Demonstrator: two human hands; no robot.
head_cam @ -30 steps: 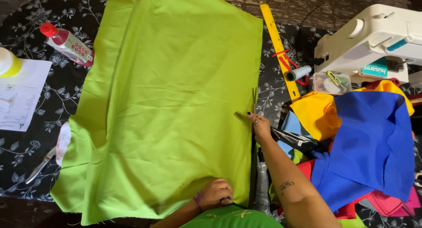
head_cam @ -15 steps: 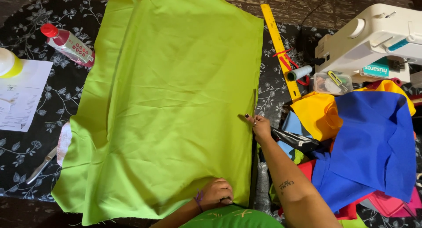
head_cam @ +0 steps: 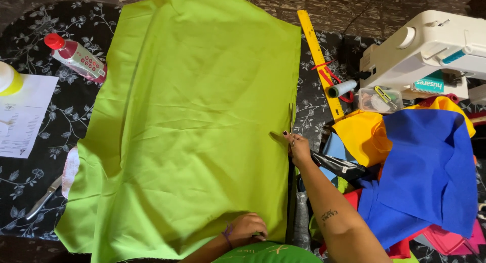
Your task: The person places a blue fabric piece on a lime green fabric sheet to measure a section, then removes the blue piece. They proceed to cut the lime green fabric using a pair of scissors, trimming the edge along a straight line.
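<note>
1. A large lime-green cloth [head_cam: 192,121] lies spread flat over a desk covered in a dark floral tablecloth [head_cam: 30,35]; its long axis runs away from the person, from the near edge up toward the far side of the desk.

2. The right hand [head_cam: 297,147] sits at the cloth's right edge, about halfway along it. It is closed around a pair of scissors [head_cam: 291,116] whose blades point straight away from the person, parallel to that edge and just inside it.

3. The left hand [head_cam: 248,228] rests palm-down on the near end of the cloth, fingers curled and pressing the fabric flat – it holds nothing else.

4. The relation that counts: the uncut length of the right edge lies ahead of the scissor tips, farther from the person, and the right hand is the nearer hand to it – the left stays well back.

5. A yellow ruler [head_cam: 319,60] lies to the right of the cloth, roughly along the same direction but tilted, apart from the edge.

6. Right of the arm is a heap of blue fabric [head_cam: 430,166] and yellow fabric [head_cam: 362,136], with a white sewing machine [head_cam: 430,45] beyond.

7. On the left, a bottle with a red cap [head_cam: 76,58] and a sheet of paper [head_cam: 23,116] lie clear of the cloth.
</note>
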